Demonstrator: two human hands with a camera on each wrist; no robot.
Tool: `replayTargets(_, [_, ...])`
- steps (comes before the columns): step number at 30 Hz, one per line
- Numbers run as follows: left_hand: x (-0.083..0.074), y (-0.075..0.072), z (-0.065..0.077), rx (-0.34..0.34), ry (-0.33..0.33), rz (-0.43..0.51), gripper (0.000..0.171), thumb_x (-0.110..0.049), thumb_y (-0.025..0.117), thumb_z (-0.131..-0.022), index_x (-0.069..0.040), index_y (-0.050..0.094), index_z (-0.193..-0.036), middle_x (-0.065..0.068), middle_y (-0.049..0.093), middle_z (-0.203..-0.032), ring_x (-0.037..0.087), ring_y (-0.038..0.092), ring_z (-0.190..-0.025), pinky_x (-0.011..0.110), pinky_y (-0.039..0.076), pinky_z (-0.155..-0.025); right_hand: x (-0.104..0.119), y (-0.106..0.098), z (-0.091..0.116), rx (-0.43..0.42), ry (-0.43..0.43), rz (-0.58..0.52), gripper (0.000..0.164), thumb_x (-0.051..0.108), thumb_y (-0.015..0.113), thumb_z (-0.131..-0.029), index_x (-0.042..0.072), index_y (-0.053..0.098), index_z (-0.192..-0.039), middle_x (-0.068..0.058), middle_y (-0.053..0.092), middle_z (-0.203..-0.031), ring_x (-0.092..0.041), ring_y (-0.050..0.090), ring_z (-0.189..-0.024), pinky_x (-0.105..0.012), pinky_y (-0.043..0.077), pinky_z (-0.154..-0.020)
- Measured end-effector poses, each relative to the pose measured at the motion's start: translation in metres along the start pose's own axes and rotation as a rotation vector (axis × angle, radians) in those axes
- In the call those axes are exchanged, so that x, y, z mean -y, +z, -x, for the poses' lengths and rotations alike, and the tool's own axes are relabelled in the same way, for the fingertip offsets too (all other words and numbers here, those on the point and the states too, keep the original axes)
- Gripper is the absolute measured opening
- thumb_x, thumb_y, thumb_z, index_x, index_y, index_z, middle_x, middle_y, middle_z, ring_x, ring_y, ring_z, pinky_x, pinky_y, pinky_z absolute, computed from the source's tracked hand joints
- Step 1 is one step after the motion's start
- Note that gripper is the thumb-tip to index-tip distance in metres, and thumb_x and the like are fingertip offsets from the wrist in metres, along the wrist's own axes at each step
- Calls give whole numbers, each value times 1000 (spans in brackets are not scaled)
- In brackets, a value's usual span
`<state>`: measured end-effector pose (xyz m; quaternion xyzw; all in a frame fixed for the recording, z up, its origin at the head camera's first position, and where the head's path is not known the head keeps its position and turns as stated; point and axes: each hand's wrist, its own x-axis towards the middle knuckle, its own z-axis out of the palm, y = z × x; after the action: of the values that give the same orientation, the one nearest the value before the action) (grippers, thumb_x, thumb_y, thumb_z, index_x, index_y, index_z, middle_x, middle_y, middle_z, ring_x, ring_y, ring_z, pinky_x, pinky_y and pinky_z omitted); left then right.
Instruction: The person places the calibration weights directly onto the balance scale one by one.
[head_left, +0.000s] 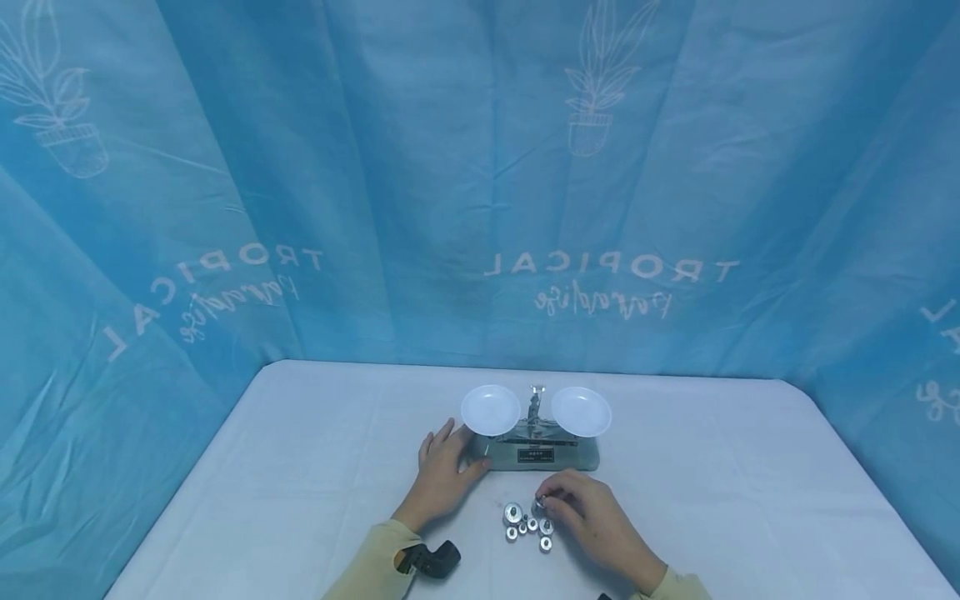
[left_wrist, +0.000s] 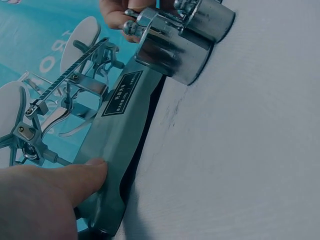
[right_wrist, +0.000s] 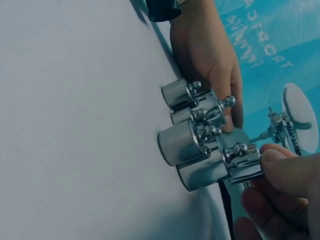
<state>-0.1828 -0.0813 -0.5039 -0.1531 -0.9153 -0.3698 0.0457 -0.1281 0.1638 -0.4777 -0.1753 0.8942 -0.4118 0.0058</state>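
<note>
A green-based balance scale (head_left: 577,454) with two white pans stands on the table. My left hand (head_left: 442,475) holds the left end of its base; in the left wrist view the thumb (left_wrist: 92,177) lies on the front face and the other fingers are hidden. In front of the scale sits a cluster of several metal weights (head_left: 513,513), knobbed cylinders of different sizes. With thumb and fingertips, my right hand (head_left: 596,512) pinches one metal weight (right_wrist: 246,171) at the cluster's far right side. Whether that weight is lifted, I cannot tell.
A white cloth (head_left: 300,492) covers the table. Blue printed curtains (head_left: 450,183) hang behind it and at both sides. A black wrist device (head_left: 438,560) is worn on the left wrist. The pans (head_left: 491,410) stand above the base, close to the left hand.
</note>
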Motion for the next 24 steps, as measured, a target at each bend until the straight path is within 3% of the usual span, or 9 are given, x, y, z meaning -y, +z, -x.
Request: replayTargets(24, [1, 1, 0, -14, 20, -5, 61, -35, 64, -96, -5, 48, -147, 15, 50, -150, 46, 28, -146, 71, 8, -116, 25, -14, 2, -158, -44, 37, 17, 10, 72, -91, 25, 71, -100, 20, 66, -97, -2, 62, -88, -25, 56, -75])
